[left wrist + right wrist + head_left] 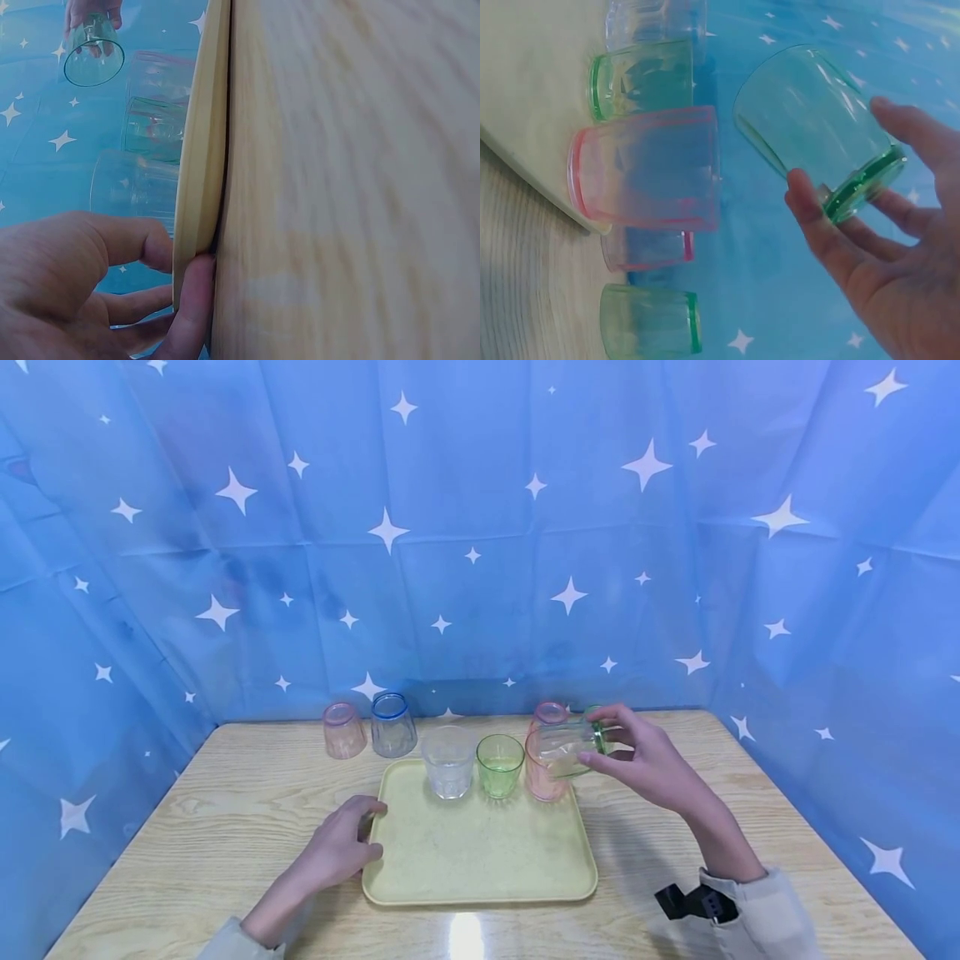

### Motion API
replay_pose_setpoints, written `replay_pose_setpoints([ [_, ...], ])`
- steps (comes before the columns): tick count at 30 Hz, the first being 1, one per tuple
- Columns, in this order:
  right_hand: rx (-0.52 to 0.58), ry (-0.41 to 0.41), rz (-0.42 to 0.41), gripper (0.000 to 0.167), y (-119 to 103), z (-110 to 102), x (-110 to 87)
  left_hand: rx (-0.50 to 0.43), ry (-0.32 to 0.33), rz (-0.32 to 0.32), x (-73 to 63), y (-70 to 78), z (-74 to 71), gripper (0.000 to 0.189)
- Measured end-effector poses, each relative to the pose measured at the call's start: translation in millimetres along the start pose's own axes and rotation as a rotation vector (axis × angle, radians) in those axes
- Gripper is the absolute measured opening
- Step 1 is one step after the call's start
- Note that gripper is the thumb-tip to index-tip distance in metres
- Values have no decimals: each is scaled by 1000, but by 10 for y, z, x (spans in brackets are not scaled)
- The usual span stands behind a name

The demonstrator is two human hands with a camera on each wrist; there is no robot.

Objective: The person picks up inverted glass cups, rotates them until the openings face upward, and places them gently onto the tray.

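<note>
My right hand (637,756) grips a green-tinted glass (817,127) by its thick base. The glass is tilted in the air, its mouth pointing left, over the tray's back right corner. Below and beside it on the yellow tray (480,860) stands a pink glass (645,169), mouth up. Left of that are a green glass (500,767) and a clear glass (448,768), both upright along the tray's back. At the tray's left edge is my left hand (341,843); its thumb and fingers hold the rim, seen closely in the left wrist view.
Behind the tray, a pink glass (345,731) and a blue-rimmed glass (393,727) stand upside down at left. Another pink glass (649,247) and a green glass (652,321) stand upside down at back right. A starry blue curtain (480,568) surrounds the wooden table (247,793).
</note>
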State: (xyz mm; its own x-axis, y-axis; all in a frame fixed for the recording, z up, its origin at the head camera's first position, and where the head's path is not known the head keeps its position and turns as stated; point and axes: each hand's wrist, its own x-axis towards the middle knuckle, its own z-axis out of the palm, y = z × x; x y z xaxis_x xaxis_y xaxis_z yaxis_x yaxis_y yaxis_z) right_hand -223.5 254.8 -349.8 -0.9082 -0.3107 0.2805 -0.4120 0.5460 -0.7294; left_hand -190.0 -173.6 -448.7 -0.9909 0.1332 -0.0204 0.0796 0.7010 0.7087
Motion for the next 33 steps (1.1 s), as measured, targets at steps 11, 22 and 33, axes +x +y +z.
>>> replay_pose_setpoints([
  [11,62,-21,4,46,38,91,37,-63,-20,-19,2,20,0,58],
  [22,106,-21,-23,47,42,182,66,-74,0,-21,6,63,-13,48],
  [33,126,-5,-32,49,30,243,67,28,66,16,33,109,-79,43],
])
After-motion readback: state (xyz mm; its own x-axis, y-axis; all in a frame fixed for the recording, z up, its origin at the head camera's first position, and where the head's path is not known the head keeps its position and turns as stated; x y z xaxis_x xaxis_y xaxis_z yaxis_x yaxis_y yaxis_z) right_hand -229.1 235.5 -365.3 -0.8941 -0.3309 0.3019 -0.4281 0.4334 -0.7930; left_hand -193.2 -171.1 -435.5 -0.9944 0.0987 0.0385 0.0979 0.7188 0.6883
